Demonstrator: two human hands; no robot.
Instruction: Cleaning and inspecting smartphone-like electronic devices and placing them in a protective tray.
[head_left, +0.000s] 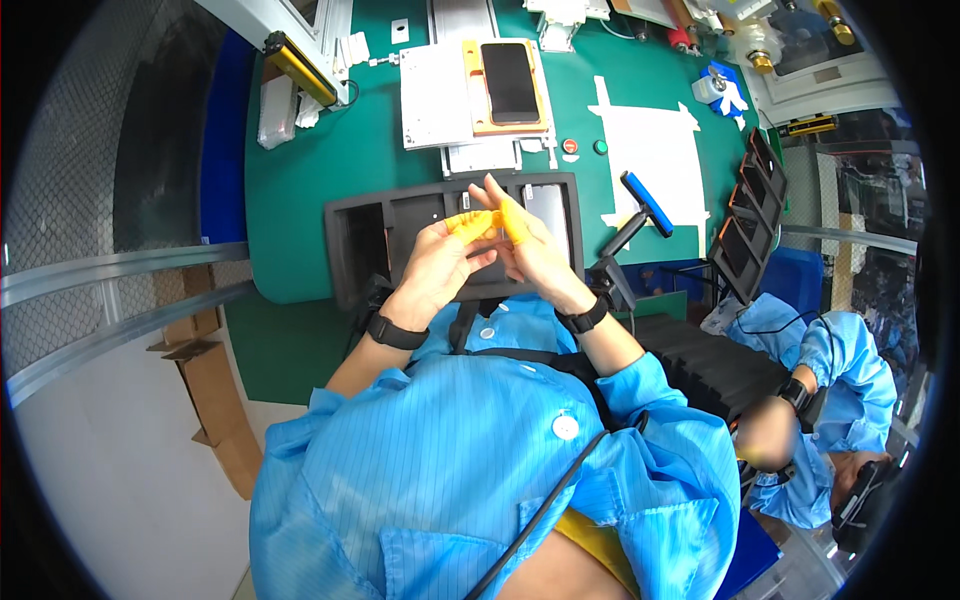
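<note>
Finger cots (513, 222) on both hands (434, 268), tray (339, 245) beneath

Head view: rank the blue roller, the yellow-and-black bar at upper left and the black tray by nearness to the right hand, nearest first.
From the right hand:
1. Black tray, overlapped by the hand in this view.
2. Blue roller, to the hand's right.
3. Yellow-and-black bar, well off at upper left.
</note>
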